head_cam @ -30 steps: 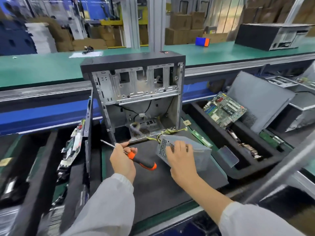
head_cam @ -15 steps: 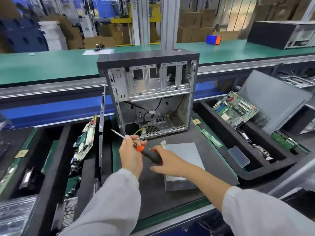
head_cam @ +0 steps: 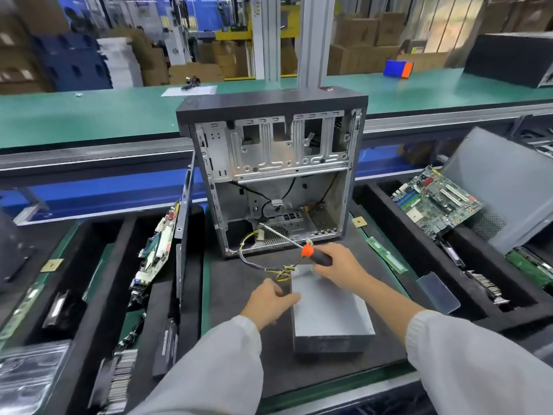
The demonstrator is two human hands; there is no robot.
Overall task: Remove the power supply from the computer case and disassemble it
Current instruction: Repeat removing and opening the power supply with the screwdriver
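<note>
Sleeves of pale cloth lead up from the bottom edge. I see the grey metal supply (head_cam: 329, 313) lying flat on the black foam mat (head_cam: 239, 283). My left hand (head_cam: 269, 301) touches its left edge, fingers loosely extended. My right hand (head_cam: 341, 263) grips the black-and-orange screwdriver (head_cam: 314, 255), shaft aimed into the open case (head_cam: 275, 172) behind.
</note>
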